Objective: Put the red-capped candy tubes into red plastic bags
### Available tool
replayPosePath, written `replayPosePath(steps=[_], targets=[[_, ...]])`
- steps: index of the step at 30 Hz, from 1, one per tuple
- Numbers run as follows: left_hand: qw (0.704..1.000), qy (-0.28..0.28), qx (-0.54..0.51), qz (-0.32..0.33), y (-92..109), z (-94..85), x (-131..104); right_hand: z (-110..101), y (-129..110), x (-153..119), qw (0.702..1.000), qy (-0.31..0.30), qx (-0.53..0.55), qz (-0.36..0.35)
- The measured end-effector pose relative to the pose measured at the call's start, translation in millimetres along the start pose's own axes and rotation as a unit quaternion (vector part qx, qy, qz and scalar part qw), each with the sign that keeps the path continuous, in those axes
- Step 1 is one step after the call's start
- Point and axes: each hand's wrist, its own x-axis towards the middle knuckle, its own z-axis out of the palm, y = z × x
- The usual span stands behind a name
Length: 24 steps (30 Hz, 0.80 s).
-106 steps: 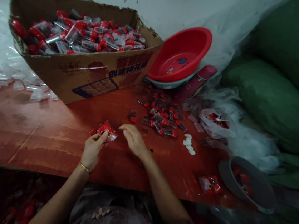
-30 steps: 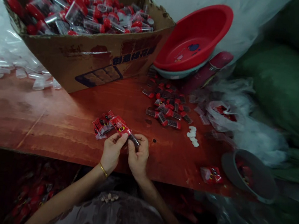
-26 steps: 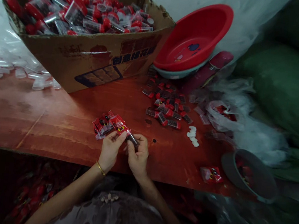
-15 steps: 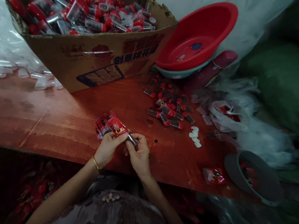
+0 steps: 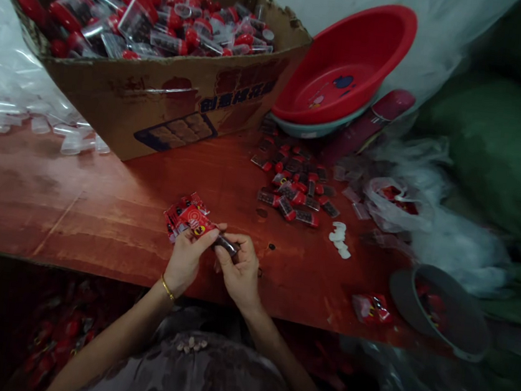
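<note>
My left hand [image 5: 184, 261] is closed on a red printed packet [image 5: 197, 220], its thumb pressed on the near end. A small clear tube with dark contents [image 5: 227, 246] sticks out of that end towards the right. My right hand [image 5: 241, 273] pinches the tube between thumb and fingers. How deep the tube sits in the packet is hidden by my left thumb. Beneath and beyond the packet, a small pile of similar red packets [image 5: 174, 218] lies on the table [image 5: 111, 222].
A cardboard box [image 5: 176, 107] full of red-capped tubes stands behind. More such tubes [image 5: 291, 193] lie right of centre, near white pieces [image 5: 340, 239]. A red basin [image 5: 331, 72], a flask [image 5: 383, 112], a grey container [image 5: 441, 348] and a filled packet [image 5: 372, 309] are at right.
More of the dark tube shows between my hands now. The packet has shifted slightly left, and my hands stay in nearly the same place.
</note>
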Motion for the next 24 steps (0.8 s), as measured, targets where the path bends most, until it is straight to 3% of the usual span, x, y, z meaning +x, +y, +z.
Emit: replayPosePath(steps=[5, 8, 12, 17, 21, 24], targets=[[0.998, -0.053, 0.041, -0.019, 1.6, 0.9, 2.1, -3.8, 3.6, 1.5, 0.999, 0.019, -0.024, -0.028], [0.996, -0.068, 0.042, -0.03, -0.3, -1.3, 2.2, -6.1, 3.5, 6.0, 0.999, -0.024, 0.038, 0.021], [0.999, -0.033, 0.013, -0.018, -1.8, -2.7, 1.9, -7.5, 3.4, 9.8, 0.991, -0.053, 0.099, 0.073], [1.0, 0.001, 0.009, -0.004, 2.8, -2.0, 2.0, -9.8, 4.7, 6.4, 0.99, -0.094, 0.064, 0.082], [0.998, -0.041, 0.029, -0.024, -6.2, -0.8, -2.4, -8.5, 1.7, 1.9, 0.997, -0.043, 0.023, 0.057], [0.997, -0.04, 0.057, -0.017, -16.1, -0.8, -5.6, -5.9, -1.5, 0.5, 0.999, -0.016, 0.002, 0.043]])
